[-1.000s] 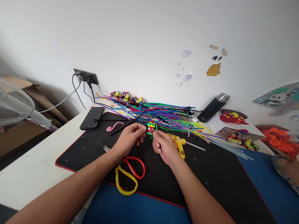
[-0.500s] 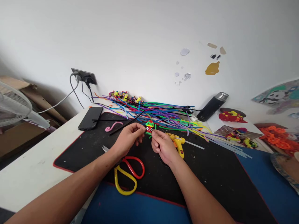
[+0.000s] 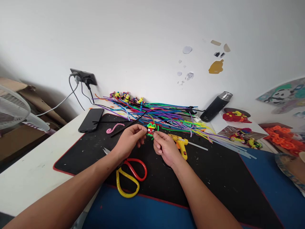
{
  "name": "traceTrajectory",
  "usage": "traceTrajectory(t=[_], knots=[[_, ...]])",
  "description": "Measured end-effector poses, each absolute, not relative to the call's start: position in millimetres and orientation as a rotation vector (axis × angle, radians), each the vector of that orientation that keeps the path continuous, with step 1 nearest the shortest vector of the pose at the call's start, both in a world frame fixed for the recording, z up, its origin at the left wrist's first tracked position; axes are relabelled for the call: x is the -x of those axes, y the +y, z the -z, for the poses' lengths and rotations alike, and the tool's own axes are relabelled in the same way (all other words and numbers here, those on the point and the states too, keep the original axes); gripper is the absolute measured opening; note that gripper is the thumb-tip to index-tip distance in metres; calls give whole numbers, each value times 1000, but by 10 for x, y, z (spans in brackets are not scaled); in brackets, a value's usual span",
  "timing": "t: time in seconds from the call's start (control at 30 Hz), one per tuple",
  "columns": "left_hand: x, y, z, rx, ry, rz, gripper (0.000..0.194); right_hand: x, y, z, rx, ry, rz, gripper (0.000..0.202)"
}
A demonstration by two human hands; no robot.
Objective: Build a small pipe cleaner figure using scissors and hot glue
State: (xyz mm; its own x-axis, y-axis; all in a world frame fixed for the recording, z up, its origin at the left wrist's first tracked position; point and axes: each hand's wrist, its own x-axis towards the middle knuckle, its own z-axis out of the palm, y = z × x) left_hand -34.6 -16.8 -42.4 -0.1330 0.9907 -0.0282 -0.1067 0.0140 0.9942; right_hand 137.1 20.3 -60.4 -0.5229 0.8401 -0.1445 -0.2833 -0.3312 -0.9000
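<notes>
Between my two hands, above the black mat, is a small pipe-cleaner figure in red, green and yellow with two round googly eyes. My left hand pinches its left side between thumb and fingers. From the right, my right hand grips its lower right edge the same way. Fingertips hide parts of its sides. Below my left wrist lie scissors with one red and one yellow handle. A yellow glue gun with a clear glue stick rests just beyond my right hand.
Many coloured pipe cleaners are heaped along the wall, with several small finished figures behind. A phone and a curled pink pipe cleaner lie left. A dark flask leans at right. A fan stands far left.
The figure has turned slightly in my fingers, so its eyes tilt a little differently. Both hands keep their pinch on it; the whole view has shifted slightly.
</notes>
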Motion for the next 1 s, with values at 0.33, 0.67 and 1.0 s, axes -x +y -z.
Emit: traceTrajectory(t=[0.33,0.67,1.0], knots=[[346,-165,424,-1026,1233,-1339,44,-1372,199,591,811,-1151,-1925,44],[421,-124,493,-1091,1122,-1349,56,-1395,229,606,793,-1125,-1914,43],[493,-133,513,-1607,1171,-1204,100,-1415,219,566,793,-1183,-1905,45]])
